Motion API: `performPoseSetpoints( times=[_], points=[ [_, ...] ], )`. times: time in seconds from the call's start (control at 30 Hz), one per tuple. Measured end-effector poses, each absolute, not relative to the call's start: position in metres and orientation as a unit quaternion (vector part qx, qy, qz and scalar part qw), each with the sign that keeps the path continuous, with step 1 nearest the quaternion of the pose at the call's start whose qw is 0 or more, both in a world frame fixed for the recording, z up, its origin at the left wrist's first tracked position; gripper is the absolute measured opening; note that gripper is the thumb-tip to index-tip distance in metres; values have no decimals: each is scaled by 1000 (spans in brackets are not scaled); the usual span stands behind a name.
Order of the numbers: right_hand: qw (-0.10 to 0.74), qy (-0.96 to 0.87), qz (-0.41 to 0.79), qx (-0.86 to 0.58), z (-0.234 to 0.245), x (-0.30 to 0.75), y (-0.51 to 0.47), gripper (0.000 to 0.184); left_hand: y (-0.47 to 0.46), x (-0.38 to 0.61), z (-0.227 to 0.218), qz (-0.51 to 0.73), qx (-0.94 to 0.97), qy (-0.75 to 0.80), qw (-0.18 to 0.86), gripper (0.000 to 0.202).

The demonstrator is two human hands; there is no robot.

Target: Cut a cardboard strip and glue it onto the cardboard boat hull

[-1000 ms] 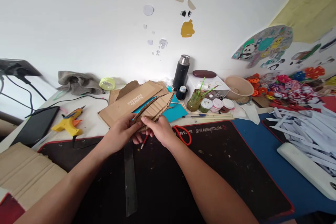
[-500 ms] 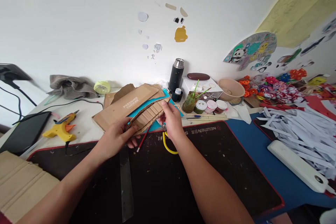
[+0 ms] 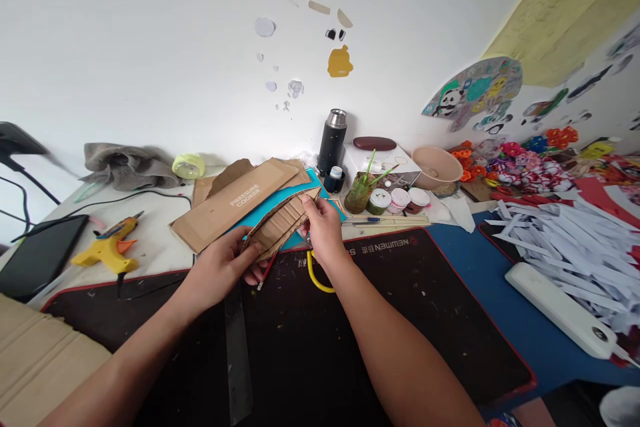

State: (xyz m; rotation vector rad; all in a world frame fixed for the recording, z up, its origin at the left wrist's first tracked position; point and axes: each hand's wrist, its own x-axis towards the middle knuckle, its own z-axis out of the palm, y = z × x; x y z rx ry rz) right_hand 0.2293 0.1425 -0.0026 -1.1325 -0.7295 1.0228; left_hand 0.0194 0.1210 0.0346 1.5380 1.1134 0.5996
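Between my hands is a curved, ribbed piece of corrugated cardboard [image 3: 283, 225], tilted above the mat. My left hand [image 3: 227, 263] pinches its lower left end, thumb on top and fingers underneath. At its upper right end, my right hand [image 3: 321, 227] grips it between thumb and fingers. Behind it lie a flat cardboard panel [image 3: 215, 217] printed "PRESSURE COOKER" and a blue sheet [image 3: 314, 180]. Just below the piece, a red pencil [image 3: 265, 275] shows in part. A yellow handle loop [image 3: 319, 282] sticks out beneath my right hand; the rest of that tool is hidden.
A yellow glue gun [image 3: 107, 250] lies at the left, near a cardboard sheet [image 3: 40, 360]. On the dark mat [image 3: 400, 340] rests a clear ruler [image 3: 237, 353]. Behind stand a black flask [image 3: 333, 143] and paint jars [image 3: 380, 200]. Paper strips [image 3: 565, 247] are heaped at the right.
The view has shifted slightly, so everything sits a little further left. Both hands keep their hold on the cardboard piece, which looks nearly unchanged.
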Motion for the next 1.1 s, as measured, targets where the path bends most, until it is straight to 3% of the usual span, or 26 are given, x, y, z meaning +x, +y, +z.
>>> performPoseSetpoints(
  times=[0.5,1.1],
  points=[
    [656,-326,480,-482,9,233,138,47,122,18,31,264,633,475,551,70],
    [694,-313,425,-489,15,238,138,42,122,15,25,262,640,487,534,61]
  ],
)
